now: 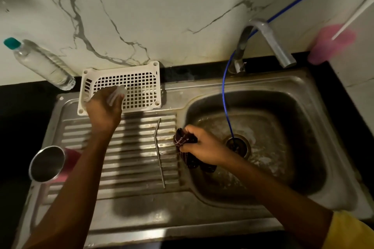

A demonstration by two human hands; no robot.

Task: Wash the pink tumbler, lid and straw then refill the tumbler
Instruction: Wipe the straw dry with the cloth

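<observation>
Head view, left hand (pixel 105 107): fingers curling round a translucent plastic lid (pixel 117 94), holding it over the white slotted plastic basket (pixel 139 83).
Right hand (pixel 202 145): fingers gripping a dark patterned cloth (pixel 185 140) at the basin edge of the steel sink (pixel 293 85).
Pink steel-lined tumbler (pixel 50 163): lying sideways on the ribbed drainboard (pixel 131 168), far left.
Bent metal straw (pixel 158 147): lying beside the cloth.

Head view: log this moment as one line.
left hand: holds lid over basket | right hand: grips cloth at sink edge | straw: on drainboard | tumbler: drainboard's left edge
</observation>
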